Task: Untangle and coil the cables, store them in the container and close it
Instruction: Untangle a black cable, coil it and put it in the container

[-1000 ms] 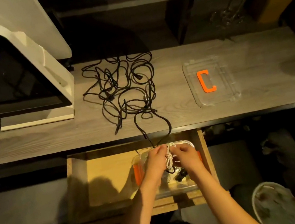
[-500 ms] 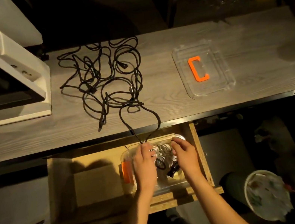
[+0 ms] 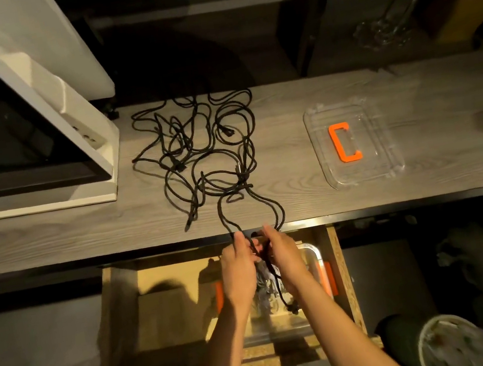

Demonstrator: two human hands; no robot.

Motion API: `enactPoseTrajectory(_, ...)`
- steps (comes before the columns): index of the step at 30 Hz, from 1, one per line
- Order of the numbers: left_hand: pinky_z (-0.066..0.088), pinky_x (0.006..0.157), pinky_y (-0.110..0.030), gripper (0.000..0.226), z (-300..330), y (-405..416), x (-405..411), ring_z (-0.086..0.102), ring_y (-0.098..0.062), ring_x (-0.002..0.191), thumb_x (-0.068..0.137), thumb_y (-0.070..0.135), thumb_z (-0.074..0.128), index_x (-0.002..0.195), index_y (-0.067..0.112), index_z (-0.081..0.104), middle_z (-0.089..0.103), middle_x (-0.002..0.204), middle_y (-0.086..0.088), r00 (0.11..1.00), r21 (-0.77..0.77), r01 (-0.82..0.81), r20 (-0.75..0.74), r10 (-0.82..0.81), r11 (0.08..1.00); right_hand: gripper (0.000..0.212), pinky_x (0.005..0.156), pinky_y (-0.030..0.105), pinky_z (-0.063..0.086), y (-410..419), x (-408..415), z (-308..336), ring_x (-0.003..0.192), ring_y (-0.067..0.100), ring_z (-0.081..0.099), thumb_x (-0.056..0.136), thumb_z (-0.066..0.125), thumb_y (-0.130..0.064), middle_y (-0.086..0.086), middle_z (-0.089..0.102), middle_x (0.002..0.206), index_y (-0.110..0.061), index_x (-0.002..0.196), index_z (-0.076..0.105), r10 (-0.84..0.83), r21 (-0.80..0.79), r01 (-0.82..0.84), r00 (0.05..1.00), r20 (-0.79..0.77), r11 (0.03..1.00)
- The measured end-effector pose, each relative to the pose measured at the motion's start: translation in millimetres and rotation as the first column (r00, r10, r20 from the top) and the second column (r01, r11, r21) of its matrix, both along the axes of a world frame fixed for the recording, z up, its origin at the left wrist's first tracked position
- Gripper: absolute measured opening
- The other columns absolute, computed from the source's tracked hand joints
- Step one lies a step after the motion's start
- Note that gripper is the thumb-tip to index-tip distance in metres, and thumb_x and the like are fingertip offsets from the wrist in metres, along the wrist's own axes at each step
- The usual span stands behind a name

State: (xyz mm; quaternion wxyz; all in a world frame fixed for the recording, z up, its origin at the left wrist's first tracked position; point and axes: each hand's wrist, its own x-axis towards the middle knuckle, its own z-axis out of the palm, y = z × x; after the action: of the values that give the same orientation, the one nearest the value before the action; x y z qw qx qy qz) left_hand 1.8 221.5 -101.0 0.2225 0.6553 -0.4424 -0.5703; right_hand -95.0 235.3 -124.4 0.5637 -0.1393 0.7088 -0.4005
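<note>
Now we see our two hands low in the middle of the frame, just under the front edge of the desk (image 3: pixel 364 193). Our left hand (image 3: pixel 238 268) has its fingers curled around a strand of the black cable (image 3: pixel 196 155). Our right hand (image 3: pixel 283 256) pinches the same cable close beside it. Most of that cable lies in a big messy tangle on the desk, in the upper middle of the frame, and two strands run down from it to our hands. Below our hands sits the clear box (image 3: pixel 312 254) with orange clips, inside the open drawer (image 3: pixel 339 262). Some light cable lies in the box. The clear lid (image 3: pixel 358 175) with its orange handle lies flat on the desk at the right, well apart from the tangle.
</note>
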Motion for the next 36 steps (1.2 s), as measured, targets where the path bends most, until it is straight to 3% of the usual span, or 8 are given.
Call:
enactPoseTrajectory(3,0.056,0.074,-0.024,0.023,22.8,-12.2,-2.5,0.068,-0.012,0.086,0.104,0.019,0.045,0.112,0.018,0.067,0.07,0.098,-0.002,0.998,-0.118,0.053,-0.015,-0.055,0.992,0.058,0.09,0.049,0.055,-9.2,3.6,25.1,0.095,0.034,0.071,0.1,0.038,-0.053,0.019,0.074,0.096,-0.006,0.102,0.073,0.012,-0.065,-0.012,1.0,0.006,0.998)
enactPoseTrajectory(5,0.057,0.065,-0.019,0.025,41.2,-21.7,-4.1,0.068,-0.005,0.081,0.102,0.013,0.05,0.121,0.023,0.063,0.069,0.102,0.001,0.998,-0.192,0.05,-0.036,-0.058,0.98,0.061,0.07,0.043,0.057,-18.4,2.7,42.0,0.078,0.032,0.071,0.101,0.037,-0.055,0.016,0.074,0.091,-0.005,0.109,0.07,-0.021,-0.095,0.03,0.995,0.093,0.995)
enactPoseTrajectory(8,0.053,0.062,-0.013,0.02,66.0,-38.0,-3.4,0.067,0.006,0.078,0.101,0.013,0.053,0.109,0.024,0.067,0.069,0.097,0.009,0.999,-0.29,0.001,-0.033,-0.011,0.957,0.056,0.043,0.024,0.037,-28.8,-3.1,73.7,0.047,0.015,0.05,0.105,0.033,-0.05,0.005,0.064,0.064,-0.007,0.103,0.07,-0.017,-0.163,0.036,0.993,0.118,0.986)
enactPoseTrajectory(17,0.054,0.08,-0.028,0.041,120.1,-81.5,-4.7,0.065,-0.013,0.099,0.107,0.042,0.031,0.115,0.019,0.064,0.068,0.111,-0.001,0.965,-0.151,-0.018,-0.263,-0.023,0.988,0.043,0.041,0.02,0.024,-55.4,-19.4,176.0,0.043,0.006,0.031,0.103,0.04,-0.048,-0.006,0.039,0.052,-0.015,0.1,0.068,-0.005,-0.429,-0.019,0.999,-0.054,0.903)
enactPoseTrajectory(23,0.045,0.101,-0.032,0.046,166.6,-105.6,-4.5,0.052,-0.008,0.125,0.101,0.057,0.026,0.128,0.036,0.055,0.057,0.132,0.01,0.967,-0.506,-0.098,-0.251,-0.037,0.857,0.05,0.041,0.021,0.02,-77.5,-29.6,252.7,0.041,0.007,0.027,0.106,0.034,-0.042,-0.007,0.035,0.048,-0.014,0.09,0.072,0.012,-0.483,-0.097,0.984,-0.175,0.87)
enactPoseTrajectory(28,0.025,0.107,-0.006,0.058,223.0,-135.0,-6.2,0.033,0.005,0.14,0.098,0.052,0.024,0.151,0.031,0.034,0.039,0.154,0.013,0.886,-0.695,0.127,-0.241,-0.396,0.708,0.049,0.043,0.022,0.015,-94.6,-35.6,309.4,0.039,0.01,0.019,0.106,0.038,-0.037,-0.003,0.027,0.046,-0.008,0.088,0.073,0.021,-0.591,-0.157,0.973,-0.229,0.791)
enactPoseTrajectory(32,0.028,0.113,-0.019,0.053,255.3,-144.5,-11.4,0.049,0.006,0.128,0.101,0.053,0.032,0.136,0.022,0.056,0.067,0.124,0.006,0.77,-0.729,0.291,-0.206,-0.605,0.619,0.047,0.04,0.02,0.021,-99.7,-36.0,351.0,0.038,0.008,0.023,0.107,0.037,-0.035,-0.005,0.033,0.043,-0.007,0.091,0.071,0.026,-0.688,-0.187,0.971,-0.238,0.701)
enactPoseTrajectory(36,0.049,0.089,-0.017,0.022,267.5,-150.2,-9.0,0.069,-0.005,0.093,0.097,0.031,0.055,0.111,0.017,0.065,0.073,0.097,-0.007,0.764,-0.698,0.369,-0.148,-0.628,0.613,0.05,0.041,0.023,0.018,-111.5,-42.1,383.5,0.042,0.01,0.022,0.106,0.037,-0.04,-0.004,0.032,0.049,-0.011,0.089,0.074,0.004,-0.737,-0.19,0.969,-0.246,0.648)
